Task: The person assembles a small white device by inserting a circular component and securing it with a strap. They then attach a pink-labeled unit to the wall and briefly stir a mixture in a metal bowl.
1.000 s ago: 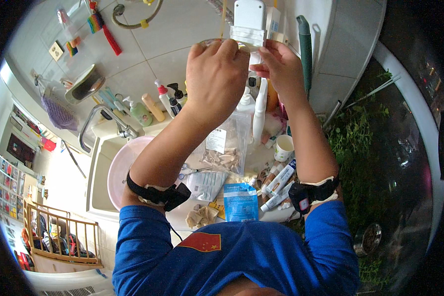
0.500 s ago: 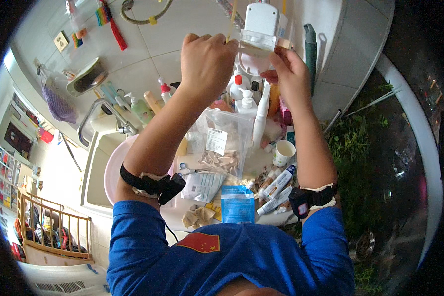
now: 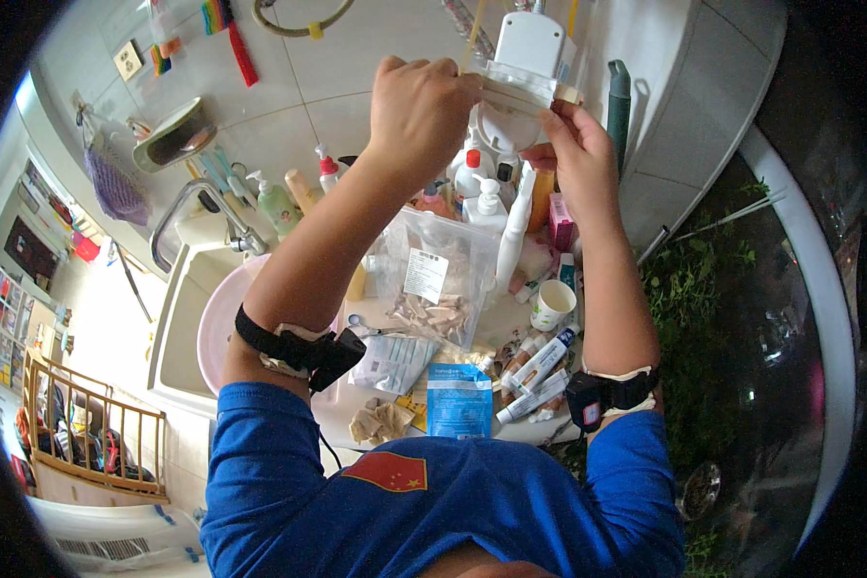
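Both my arms reach up to a white box-shaped device [image 3: 532, 43] at the wall, with a rounded white part [image 3: 511, 130] below it. A pale translucent strip [image 3: 516, 94] spans the device's lower edge between my hands. My left hand [image 3: 416, 114] is closed at the strip's left end, its fingertips hidden behind the knuckles. At the other end my right hand [image 3: 585, 154] pinches the strip between thumb and fingers. Under the hands stand a white pump bottle [image 3: 486, 207], a red-capped white bottle [image 3: 469, 175] and a slim white upright object [image 3: 515, 226].
The counter holds a clear zip bag [image 3: 438, 279] of tan pieces, a blue pouch [image 3: 459, 400], several tubes [image 3: 539, 364] and a paper cup [image 3: 553, 304]. Left are a pink basin [image 3: 220, 328], a sink [image 3: 178, 337] and a faucet [image 3: 178, 217]. A green pipe [image 3: 618, 111] stands right.
The view has shifted slightly, so the device and hands sit a little further right. The strip now slants down to the right, and its right end shows above my right fingers.
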Action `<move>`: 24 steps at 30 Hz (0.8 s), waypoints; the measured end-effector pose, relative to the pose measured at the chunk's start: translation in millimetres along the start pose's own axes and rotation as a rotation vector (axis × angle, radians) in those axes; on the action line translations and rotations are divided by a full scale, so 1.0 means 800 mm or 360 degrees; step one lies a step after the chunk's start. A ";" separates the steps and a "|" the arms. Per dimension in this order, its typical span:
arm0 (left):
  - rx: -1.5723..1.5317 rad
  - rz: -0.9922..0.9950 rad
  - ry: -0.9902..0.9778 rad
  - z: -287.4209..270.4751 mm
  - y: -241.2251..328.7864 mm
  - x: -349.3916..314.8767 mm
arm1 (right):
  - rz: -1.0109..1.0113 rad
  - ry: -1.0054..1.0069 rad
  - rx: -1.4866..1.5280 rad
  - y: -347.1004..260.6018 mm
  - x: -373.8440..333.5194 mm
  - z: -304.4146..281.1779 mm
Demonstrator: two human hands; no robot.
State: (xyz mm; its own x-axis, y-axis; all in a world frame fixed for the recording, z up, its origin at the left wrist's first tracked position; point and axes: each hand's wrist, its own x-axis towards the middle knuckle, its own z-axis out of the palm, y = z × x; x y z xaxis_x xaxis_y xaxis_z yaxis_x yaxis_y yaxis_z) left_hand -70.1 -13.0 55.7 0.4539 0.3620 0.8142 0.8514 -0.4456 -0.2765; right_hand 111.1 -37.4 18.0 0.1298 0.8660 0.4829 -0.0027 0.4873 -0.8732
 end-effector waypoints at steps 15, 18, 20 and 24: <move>-0.0687 -0.0186 -0.0209 0.006 -0.012 0.006 | -0.0114 0.0062 -0.0150 0.001 0.004 -0.010; -0.0699 -0.0278 -0.0170 0.009 -0.010 0.005 | -0.0132 0.0033 -0.0155 0.003 0.004 -0.011; -0.0740 -0.0279 -0.0123 0.010 -0.010 0.005 | -0.0127 0.0026 -0.0136 0.003 0.005 -0.011; -0.0730 -0.0263 -0.0082 0.014 -0.008 0.005 | -0.0107 0.0027 -0.0072 0.003 0.004 -0.011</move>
State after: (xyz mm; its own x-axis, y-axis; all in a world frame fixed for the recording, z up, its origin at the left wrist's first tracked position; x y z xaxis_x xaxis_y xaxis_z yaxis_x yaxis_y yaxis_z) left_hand -70.7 0.5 54.9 0.3444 0.4933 0.7988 0.7150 -0.6892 0.1173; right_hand 120.6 -34.6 16.9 0.1449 0.8295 0.5395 0.0516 0.5381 -0.8413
